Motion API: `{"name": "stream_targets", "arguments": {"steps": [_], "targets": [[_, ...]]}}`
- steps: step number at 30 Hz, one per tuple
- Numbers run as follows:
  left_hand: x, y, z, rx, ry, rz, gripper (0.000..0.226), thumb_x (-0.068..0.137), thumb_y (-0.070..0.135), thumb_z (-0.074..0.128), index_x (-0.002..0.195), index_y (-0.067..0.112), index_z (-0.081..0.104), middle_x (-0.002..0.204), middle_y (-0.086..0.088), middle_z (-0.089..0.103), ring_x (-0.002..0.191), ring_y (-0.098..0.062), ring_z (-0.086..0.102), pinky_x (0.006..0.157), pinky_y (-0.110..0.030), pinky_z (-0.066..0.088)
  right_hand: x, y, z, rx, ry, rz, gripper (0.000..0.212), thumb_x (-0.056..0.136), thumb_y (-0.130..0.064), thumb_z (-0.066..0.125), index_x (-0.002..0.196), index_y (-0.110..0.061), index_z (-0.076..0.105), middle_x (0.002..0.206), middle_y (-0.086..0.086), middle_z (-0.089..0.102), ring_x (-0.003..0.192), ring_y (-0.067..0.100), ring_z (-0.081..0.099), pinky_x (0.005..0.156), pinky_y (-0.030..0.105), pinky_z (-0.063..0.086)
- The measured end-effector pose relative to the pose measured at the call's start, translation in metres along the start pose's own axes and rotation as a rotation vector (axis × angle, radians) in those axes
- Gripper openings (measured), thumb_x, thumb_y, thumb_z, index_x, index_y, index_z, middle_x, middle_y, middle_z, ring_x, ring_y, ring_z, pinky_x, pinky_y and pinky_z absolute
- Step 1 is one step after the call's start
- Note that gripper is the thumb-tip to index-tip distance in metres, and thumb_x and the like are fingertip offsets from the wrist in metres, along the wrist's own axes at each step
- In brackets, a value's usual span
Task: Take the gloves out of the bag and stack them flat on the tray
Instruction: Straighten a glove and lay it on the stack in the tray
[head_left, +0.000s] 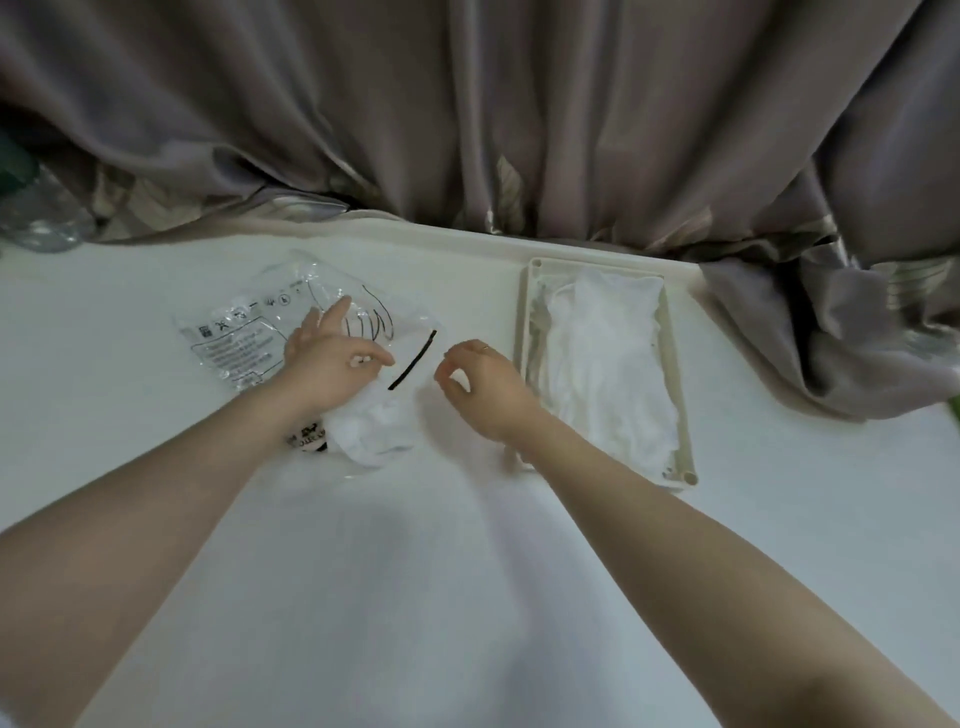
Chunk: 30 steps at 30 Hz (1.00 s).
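A clear plastic bag (244, 332) with black print lies on the white table, left of centre. White gloves (363, 426) bunch inside its near end. My left hand (332, 364) rests on the bag, thumb and a finger pinching the plastic beside the black strip (413, 361). My right hand (483, 384) is just right of the strip, its curled fingers and thumb pinching the bag's clear edge. To the right stands a cream tray (524, 332) with white gloves (608, 364) lying roughly flat in it.
A grey curtain (519, 130) hangs along the table's far edge and drapes onto the table at the right (857, 338). A clear plastic bottle (36, 213) stands at the far left.
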<state>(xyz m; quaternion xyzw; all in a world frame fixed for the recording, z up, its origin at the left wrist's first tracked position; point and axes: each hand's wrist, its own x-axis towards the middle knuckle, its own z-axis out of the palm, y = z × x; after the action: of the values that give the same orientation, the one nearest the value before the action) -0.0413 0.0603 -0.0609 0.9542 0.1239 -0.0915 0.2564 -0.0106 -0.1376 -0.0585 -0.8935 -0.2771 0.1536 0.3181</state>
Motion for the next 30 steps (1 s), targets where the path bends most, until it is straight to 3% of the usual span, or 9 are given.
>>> {"name": "stream_targets", "arguments": {"steps": [5, 11, 13, 16, 19, 21, 25, 27, 30], "targets": [[-0.016, -0.036, -0.014, -0.03, -0.273, -0.047, 0.037, 0.097, 0.023, 0.047, 0.134, 0.021, 0.051, 0.15, -0.004, 0.034, 0.131, -0.021, 0.042, 0.106, -0.027, 0.029, 0.015, -0.03, 0.045, -0.003, -0.131, 0.164, 0.029, 0.095, -0.006, 0.041, 0.115, -0.002, 0.062, 0.12, 0.014, 0.061, 0.112, 0.029, 0.055, 0.086, 0.027, 0.039], [-0.018, -0.047, -0.005, -0.21, -0.308, -0.035, 0.041, 0.1, 0.032, 0.04, 0.138, 0.019, 0.045, 0.142, 0.0, 0.046, 0.129, -0.016, 0.043, 0.101, -0.024, 0.03, 0.023, -0.036, 0.084, 0.152, -0.036, 0.355, 0.061, 0.089, -0.017, 0.061, 0.141, -0.014, 0.028, 0.121, 0.014, 0.052, 0.108, 0.032, 0.055, 0.084, 0.037, 0.044], [-0.018, -0.048, -0.004, -0.261, -0.312, 0.012, 0.039, 0.101, 0.035, 0.035, 0.133, 0.02, 0.051, 0.134, 0.002, 0.052, 0.121, -0.013, 0.047, 0.1, -0.026, 0.034, 0.025, -0.038, 0.093, -0.054, 0.004, 0.304, 0.052, 0.089, -0.024, 0.06, 0.136, -0.019, 0.04, 0.12, 0.012, 0.047, 0.106, 0.031, 0.053, 0.078, 0.035, 0.043], [-0.016, -0.047, -0.004, -0.36, -0.329, 0.019, 0.04, 0.097, 0.049, 0.039, 0.12, 0.024, 0.058, 0.118, 0.005, 0.059, 0.11, -0.013, 0.053, 0.094, -0.028, 0.038, 0.028, -0.039, 0.094, -0.162, 0.108, 0.208, 0.028, 0.093, -0.027, 0.055, 0.105, -0.003, 0.064, 0.116, 0.015, 0.049, 0.105, 0.033, 0.05, 0.075, 0.032, 0.039], [-0.013, -0.049, -0.005, -0.274, -0.341, 0.038, 0.036, 0.082, 0.06, 0.055, 0.105, 0.032, 0.055, 0.106, 0.006, 0.059, 0.1, -0.014, 0.056, 0.08, -0.028, 0.044, 0.032, -0.041, 0.085, 0.04, 0.177, 0.257, 0.032, 0.097, -0.021, 0.048, 0.07, -0.006, 0.059, 0.103, 0.013, 0.054, 0.098, 0.03, 0.051, 0.08, 0.034, 0.04], [-0.011, -0.051, -0.004, -0.134, -0.315, 0.079, 0.033, 0.079, 0.049, 0.068, 0.101, 0.027, 0.054, 0.097, 0.009, 0.058, 0.089, -0.011, 0.056, 0.066, -0.024, 0.04, 0.031, -0.045, 0.074, 0.196, 0.162, 0.292, 0.039, 0.098, -0.017, 0.043, 0.059, -0.016, 0.043, 0.077, 0.003, 0.048, 0.078, 0.025, 0.047, 0.066, 0.03, 0.033], [-0.005, -0.049, -0.001, -0.191, -0.301, 0.149, 0.01, 0.082, 0.026, 0.068, 0.086, 0.02, 0.061, 0.085, 0.001, 0.064, 0.08, -0.016, 0.059, 0.061, -0.021, 0.04, 0.027, -0.052, 0.054, 0.775, 0.242, 0.433, 0.03, 0.094, -0.013, 0.047, 0.064, -0.013, 0.047, 0.054, -0.007, 0.046, 0.051, 0.012, 0.041, 0.047, 0.019, 0.033], [-0.002, -0.049, 0.0, -0.123, -0.282, 0.134, 0.013, 0.085, 0.025, 0.063, 0.078, 0.015, 0.059, 0.076, -0.003, 0.06, 0.074, -0.018, 0.055, 0.056, -0.023, 0.035, 0.028, -0.05, 0.046, 1.02, 0.276, 0.468, 0.012, 0.084, -0.016, 0.051, 0.075, -0.009, 0.054, 0.063, 0.001, 0.052, 0.055, 0.018, 0.044, 0.051, 0.019, 0.035], [0.002, -0.05, 0.002, 0.007, -0.232, 0.126, 0.028, 0.089, 0.028, 0.059, 0.067, 0.015, 0.046, 0.07, -0.001, 0.048, 0.07, -0.02, 0.047, 0.053, -0.026, 0.03, 0.029, -0.045, 0.032, 1.308, 0.363, 0.567, 0.014, 0.087, -0.014, 0.051, 0.081, -0.012, 0.064, 0.074, 0.002, 0.063, 0.067, 0.02, 0.058, 0.064, 0.026, 0.047]]}}
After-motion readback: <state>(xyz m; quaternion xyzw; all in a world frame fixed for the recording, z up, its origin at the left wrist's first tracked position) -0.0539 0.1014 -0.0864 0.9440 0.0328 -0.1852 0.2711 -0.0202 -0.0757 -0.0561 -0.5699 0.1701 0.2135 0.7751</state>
